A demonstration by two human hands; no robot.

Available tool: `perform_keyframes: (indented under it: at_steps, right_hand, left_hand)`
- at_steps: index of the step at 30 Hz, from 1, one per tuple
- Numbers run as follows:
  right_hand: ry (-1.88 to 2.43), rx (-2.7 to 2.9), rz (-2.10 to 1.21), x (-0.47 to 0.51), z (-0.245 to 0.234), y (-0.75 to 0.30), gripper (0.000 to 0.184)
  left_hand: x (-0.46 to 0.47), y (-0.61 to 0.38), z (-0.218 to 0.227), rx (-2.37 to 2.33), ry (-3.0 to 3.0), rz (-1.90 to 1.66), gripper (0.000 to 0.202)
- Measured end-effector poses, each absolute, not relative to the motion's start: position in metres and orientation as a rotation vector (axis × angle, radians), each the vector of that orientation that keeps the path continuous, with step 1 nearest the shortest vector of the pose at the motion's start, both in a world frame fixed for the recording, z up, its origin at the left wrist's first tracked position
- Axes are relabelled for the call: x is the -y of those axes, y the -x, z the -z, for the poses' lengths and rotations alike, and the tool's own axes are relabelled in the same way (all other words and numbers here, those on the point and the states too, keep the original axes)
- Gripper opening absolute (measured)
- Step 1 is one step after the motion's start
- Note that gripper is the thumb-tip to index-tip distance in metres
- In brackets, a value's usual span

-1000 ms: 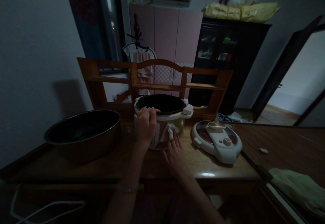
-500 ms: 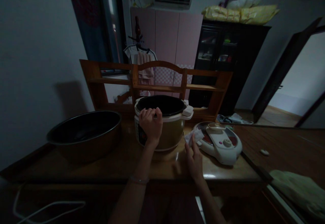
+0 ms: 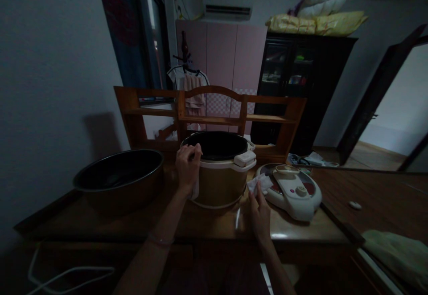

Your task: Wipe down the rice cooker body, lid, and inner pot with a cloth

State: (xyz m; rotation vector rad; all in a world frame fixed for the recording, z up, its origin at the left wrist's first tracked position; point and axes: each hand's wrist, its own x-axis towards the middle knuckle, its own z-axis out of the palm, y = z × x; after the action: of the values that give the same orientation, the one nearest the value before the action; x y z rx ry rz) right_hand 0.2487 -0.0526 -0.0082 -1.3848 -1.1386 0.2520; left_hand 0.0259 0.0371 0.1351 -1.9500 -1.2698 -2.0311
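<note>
A gold-and-white electric cooker [image 3: 219, 181] stands lidless in the middle of the wooden desk, its dark inner pot [image 3: 217, 145] showing at the top. My left hand [image 3: 187, 165] is closed on the front-left rim of the cooker, fingers curled over the edge. In front of the cooker's right side, my right hand [image 3: 261, 210] pinches a crumpled white tissue [image 3: 260, 182] between thumb and fingers. That tissue is close to the cooker's side and overlaps the edge of a white round lid [image 3: 296, 192] with a knob, which lies on the right.
To the left sits a large, dark round pot [image 3: 117, 192]. Behind the cooker rises a wooden shelf rack [image 3: 214, 119] along the desk's back edge. A small white object [image 3: 355, 205] lies on the brown surface at right, and a white cable [image 3: 76, 268] hangs low left.
The cooker has turned: its front panel has swung left out of sight, and its right-side handle has come forward. My left hand has moved left with the rim. My right hand still holds the tissue.
</note>
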Motion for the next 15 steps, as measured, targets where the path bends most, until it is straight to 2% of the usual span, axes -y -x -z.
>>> perform_keyframes:
  at_steps: [12,15]
  right_hand:
    - [1.315,1.251,-0.347,0.045,0.018,-0.249,0.075]
    - [1.304,1.247,-0.36,0.044,0.019,-0.25,0.075]
  left_hand:
    - [-0.064,-0.016,-0.13,1.123,1.984,2.219,0.042]
    - [-0.075,-0.007,-0.128,1.125,2.025,2.236,0.05]
